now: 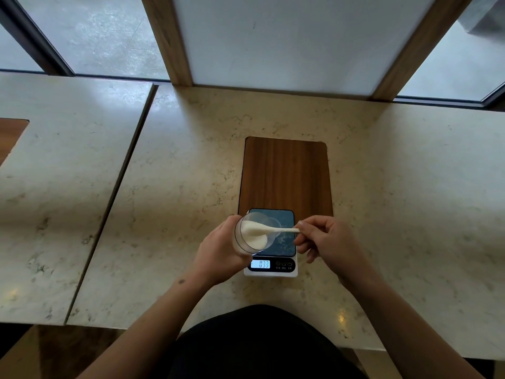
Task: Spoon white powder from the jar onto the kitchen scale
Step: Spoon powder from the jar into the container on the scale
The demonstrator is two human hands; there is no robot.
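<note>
A second marble slab is lying at the far left, parted from the main counter by a dark seam. On the counter, near its front edge, a person's left hand is wrapping around a clear jar, fingers closed on its wall, and tilting it so the mouth is facing right, over the left part of the scale. White powder is sitting in the jar's lower side. A white spoon is reaching into the jar's mouth, its bowl in among the powder and its handle running level to the right above the scale's dark plate. The right hand is pinching the handle's end between thumb and forefinger, with the other fingers curling loosely beneath. A small clear dish is sitting on the plate just behind the jar's rim; whether any powder is lying in it is hard to tell. The scale's display is glowing at the near edge, reading what looks like 033. The scale's far end is overlapping a wooden board that is lying flat on the counter. Behind it, a white panel framed in wood is standing between windows.
</note>
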